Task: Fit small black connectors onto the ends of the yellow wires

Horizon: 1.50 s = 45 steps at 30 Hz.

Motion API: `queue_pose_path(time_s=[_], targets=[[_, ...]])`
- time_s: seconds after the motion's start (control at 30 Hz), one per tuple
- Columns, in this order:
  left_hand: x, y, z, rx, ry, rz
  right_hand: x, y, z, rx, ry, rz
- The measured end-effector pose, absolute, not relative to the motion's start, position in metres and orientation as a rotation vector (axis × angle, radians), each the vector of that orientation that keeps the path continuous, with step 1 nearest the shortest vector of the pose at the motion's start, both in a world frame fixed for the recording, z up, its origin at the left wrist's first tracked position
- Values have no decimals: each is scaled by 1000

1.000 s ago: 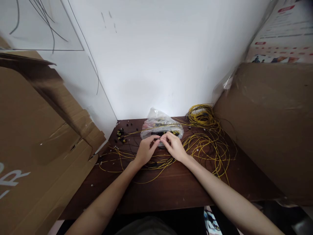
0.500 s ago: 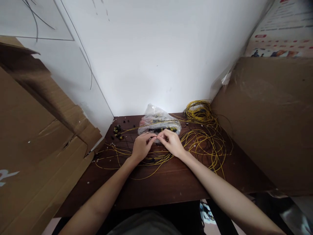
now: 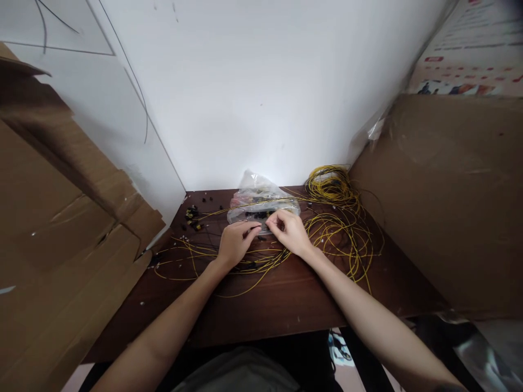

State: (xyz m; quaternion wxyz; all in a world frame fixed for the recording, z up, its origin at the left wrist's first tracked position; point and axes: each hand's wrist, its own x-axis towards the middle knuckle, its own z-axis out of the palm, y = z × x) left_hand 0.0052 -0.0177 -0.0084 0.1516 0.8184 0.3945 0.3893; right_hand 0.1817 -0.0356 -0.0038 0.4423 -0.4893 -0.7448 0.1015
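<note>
My left hand (image 3: 236, 243) is closed in a pinch on a thin dark wire (image 3: 256, 226), of which only a short bit shows at the fingertips. Just to its right, my right hand (image 3: 289, 232) has thumb and forefinger pressed together; whatever is between them is too small to make out. A small gap separates the fingertips. Behind both hands lies a clear plastic bag (image 3: 255, 188) with black, yellow and reddish small parts inside. Yellow and black wires (image 3: 261, 267) run beneath the wrists across the dark wooden table (image 3: 278, 305).
Coiled yellow wires (image 3: 329, 185) lie at the back right, with loose loops (image 3: 351, 239) in front. Small black and yellow connectors (image 3: 192, 215) sit at the back left. Cardboard boxes flank the table on the left (image 3: 61, 218) and right (image 3: 441, 207). A white wall (image 3: 253, 98) rises behind.
My fingertips have come apart; they met before, and now the right hand is a little to the right of the left. The view has shifted slightly.
</note>
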Motion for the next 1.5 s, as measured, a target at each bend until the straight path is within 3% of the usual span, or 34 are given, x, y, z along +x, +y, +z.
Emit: queue_pose_path(time_s=[1.5], targets=[[5, -19, -11, 2315, 1069, 1067, 181, -38, -7, -1211, -2003, 355]])
